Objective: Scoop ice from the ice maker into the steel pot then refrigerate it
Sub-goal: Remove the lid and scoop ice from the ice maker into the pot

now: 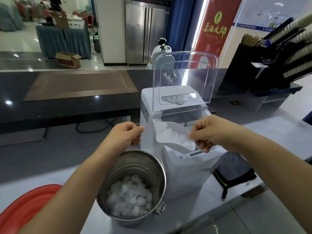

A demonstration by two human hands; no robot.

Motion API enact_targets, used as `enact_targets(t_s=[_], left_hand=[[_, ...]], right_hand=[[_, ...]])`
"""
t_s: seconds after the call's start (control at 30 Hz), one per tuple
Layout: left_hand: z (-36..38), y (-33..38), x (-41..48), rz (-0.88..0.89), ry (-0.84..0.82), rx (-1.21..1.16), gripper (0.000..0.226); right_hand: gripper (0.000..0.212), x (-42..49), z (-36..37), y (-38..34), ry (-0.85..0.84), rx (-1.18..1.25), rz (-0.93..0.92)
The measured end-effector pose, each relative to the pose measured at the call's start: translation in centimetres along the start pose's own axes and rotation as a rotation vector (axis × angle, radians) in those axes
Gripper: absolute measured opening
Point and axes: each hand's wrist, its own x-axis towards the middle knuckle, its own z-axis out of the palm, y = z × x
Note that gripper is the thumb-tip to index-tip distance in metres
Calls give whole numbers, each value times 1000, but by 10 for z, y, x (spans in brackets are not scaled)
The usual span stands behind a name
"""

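Right hand (208, 133): grip's pinched on the handle end of the scoop (173, 139), full of ice, mouth pointing upper left over the ice maker (182, 174). The pot (135, 164) sits down-left of it, bottom centre, so tipping that way looks easiest. Left hand (126, 135) is curled beside the machine; can't tell if it holds anything.

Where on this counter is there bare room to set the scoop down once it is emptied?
For the scoop, the grey counter left of the ice maker, between the steel pot and the dark raised ledge, looks bare; so does the pale stretch right of the machine, toward the black organiser. The front is crowded: pot, red basin and a black-strapped bundle.
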Motion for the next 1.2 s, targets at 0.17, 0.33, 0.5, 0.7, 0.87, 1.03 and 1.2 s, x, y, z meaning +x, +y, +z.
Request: enact_targets(t_s=[0.17, 0.33, 0.5, 0.7, 0.87, 1.03, 1.2], left_hand=[[-22, -1, -15, 10, 22, -5, 29], [-40, -7, -29, -10, 27, -5, 29], [-55, -12, -41, -18, 26, -12, 28], [-72, -21, -52, -9, 62, -28, 26], [-83, -26, -58, -20, 71, -69, 24], [-89, -27, -60, -15, 59, -66, 23], [-90, -26, -60, -8, 57, -65, 24]], right_hand=[[18, -16, 30, -12, -41, -6, 22], [20, -29, 59, -16, -34, -24, 47], [19, -32, 89, -14, -10, -12, 89], [25, -27, 128, -6, 60, -154, 137], [24, -12, 158, -7, 120, -454, 161], [21, 3, 178, -11, 171, -703, 84], [14, 3, 178, -23, 234, -917, -35]])
